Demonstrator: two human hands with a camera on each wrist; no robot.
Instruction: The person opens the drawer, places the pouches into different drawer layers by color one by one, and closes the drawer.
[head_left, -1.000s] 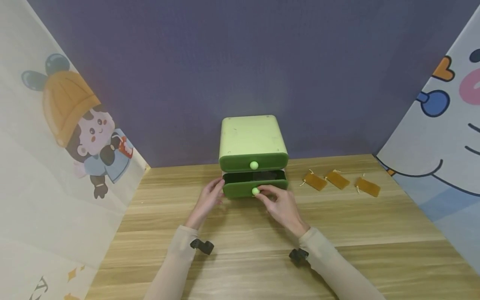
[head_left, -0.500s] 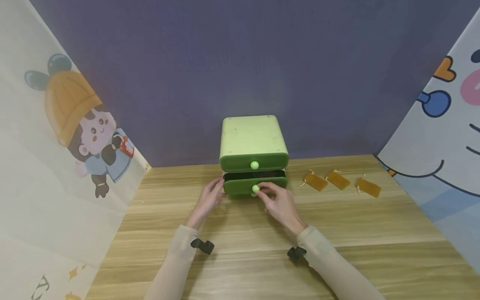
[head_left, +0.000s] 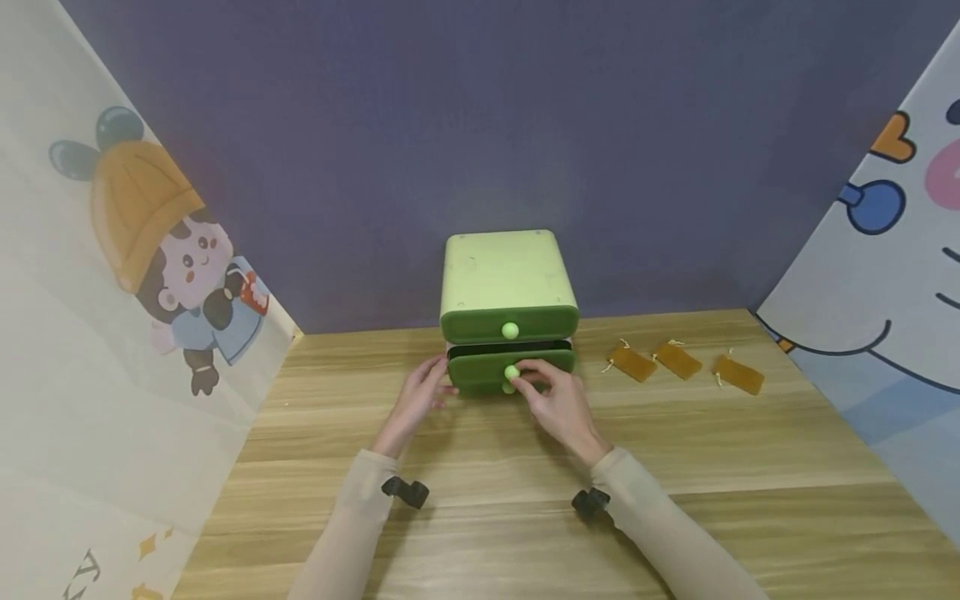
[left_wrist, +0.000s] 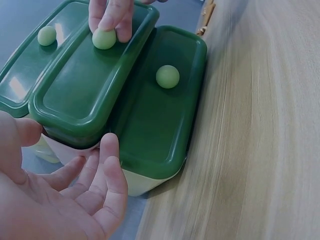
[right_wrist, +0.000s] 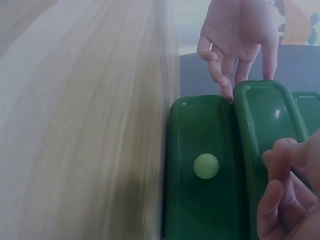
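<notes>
A small light-green cabinet (head_left: pixel 504 268) with dark-green drawer fronts stands against the back wall. Its middle drawer (left_wrist: pixel 75 92) juts out past the top drawer (head_left: pixel 472 325) and the bottom drawer (left_wrist: pixel 159 122). My right hand (head_left: pixel 561 407) pinches the round pale-green knob (left_wrist: pixel 104 39) of the middle drawer between thumb and fingers. At the drawer's left end is my left hand (head_left: pixel 417 395), its fingers extended and spread, with fingertips touching the drawer's side. A narrow dark gap shows above the drawer front; what lies inside is hidden.
Three flat orange-brown pouches with pale drawstrings, among them the nearest pouch (head_left: pixel 632 363), lie on the wooden table (head_left: pixel 480 533) right of the cabinet. A dark blue wall (head_left: pixel 360 167) rises behind, with cartoon-printed panels on both sides.
The middle drawer has slid back toward the cabinet, and the dark opening above its front has narrowed. My right hand has moved forward with the knob; the left hand has stayed nearly still.
</notes>
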